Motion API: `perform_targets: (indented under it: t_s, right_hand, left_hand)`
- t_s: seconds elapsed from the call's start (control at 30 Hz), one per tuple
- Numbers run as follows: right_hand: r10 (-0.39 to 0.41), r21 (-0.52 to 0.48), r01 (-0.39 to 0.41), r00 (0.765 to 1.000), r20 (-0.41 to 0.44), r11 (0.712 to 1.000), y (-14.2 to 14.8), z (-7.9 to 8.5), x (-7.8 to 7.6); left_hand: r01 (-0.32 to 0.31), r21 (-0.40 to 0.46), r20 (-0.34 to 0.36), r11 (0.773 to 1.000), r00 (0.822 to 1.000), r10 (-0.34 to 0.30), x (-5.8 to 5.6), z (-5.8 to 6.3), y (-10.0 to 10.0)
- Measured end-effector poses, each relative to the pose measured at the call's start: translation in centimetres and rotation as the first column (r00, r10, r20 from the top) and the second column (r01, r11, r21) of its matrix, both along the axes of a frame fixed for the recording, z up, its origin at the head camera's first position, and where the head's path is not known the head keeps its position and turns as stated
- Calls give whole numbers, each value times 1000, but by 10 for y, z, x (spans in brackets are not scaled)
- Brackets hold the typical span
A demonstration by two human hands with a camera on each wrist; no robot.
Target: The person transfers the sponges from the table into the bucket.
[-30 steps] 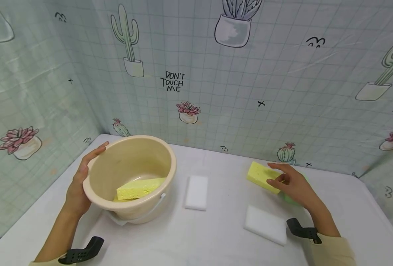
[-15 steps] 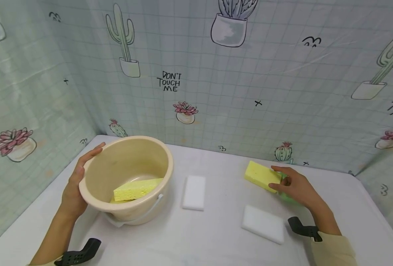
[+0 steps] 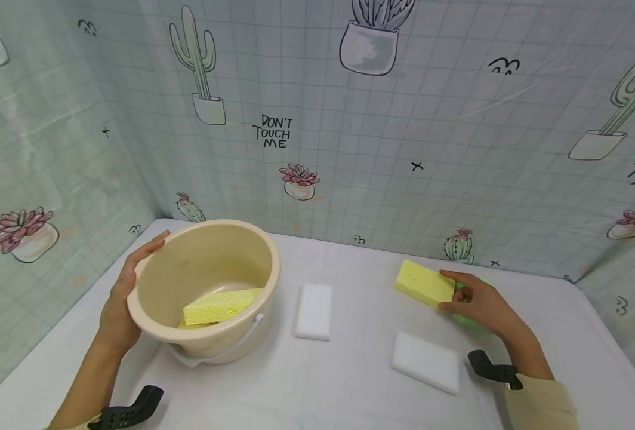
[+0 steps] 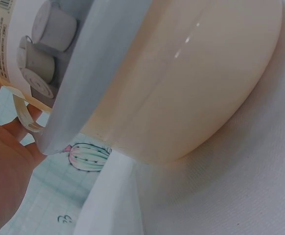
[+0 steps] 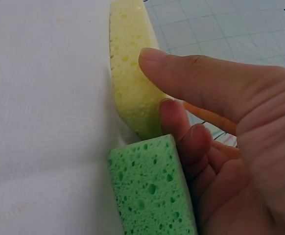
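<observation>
My left hand (image 3: 119, 298) grips the left side of a cream plastic bucket (image 3: 205, 349), which stands tilted with its mouth toward me. Part of that hand also shows under the rim in the left wrist view, beside the pale bucket handle (image 4: 96, 73). Inside the bucket lies a yellow sponge (image 3: 221, 306) over another yellow piece. At the right, my right hand (image 3: 481, 304) pinches the right end of a second yellow sponge (image 3: 422, 282) between thumb and fingers. A green sponge (image 5: 150, 188) lies just under that hand, mostly hidden in the head view.
Two white sponge blocks lie on the white tabletop (image 3: 350, 382): an upright-lying one (image 3: 314, 312) beside the bucket, and a slanted one (image 3: 426, 362) in front of my right hand. A cactus-print curtain (image 3: 360, 131) closes off the back and sides.
My right hand's thumb and fingers have come in onto the right end of the yellow sponge. The head view has shifted a little; the left hand keeps hold of the bucket.
</observation>
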State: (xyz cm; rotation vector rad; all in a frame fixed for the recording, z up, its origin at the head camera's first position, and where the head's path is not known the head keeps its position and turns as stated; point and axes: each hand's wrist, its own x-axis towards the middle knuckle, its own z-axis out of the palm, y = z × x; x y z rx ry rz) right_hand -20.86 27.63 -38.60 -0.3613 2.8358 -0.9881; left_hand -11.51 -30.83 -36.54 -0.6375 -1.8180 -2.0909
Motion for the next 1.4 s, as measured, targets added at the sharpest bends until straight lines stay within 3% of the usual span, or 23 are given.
perform_targets:
  t_s: [0.57, 0.9, 1.07, 1.27, 1.4]
  right_hand:
    - [23, -85, -26, 999, -27, 996, 2, -4, 1]
    - [-11, -13, 10, 996, -85, 1000, 1, -1, 1]
    - [23, -57, -29, 995, -99, 998, -2, 8, 4]
    - [73, -131, -100, 978, -193, 986, -12, 18, 9]
    - [90, -158, -124, 974, -207, 980, -22, 23, 12]
  left_hand:
    - [9, 6, 1, 1000, 1000, -9, 1, 1, 0]
    - [19, 11, -2, 1000, 1000, -19, 1, 2, 2]
    - [18, 12, 0, 1000, 1000, -18, 1, 3, 3]
    - [20, 17, -4, 1000, 1000, -20, 1, 4, 3]
    - [13, 8, 0, 1000, 1000, -13, 1, 3, 4]
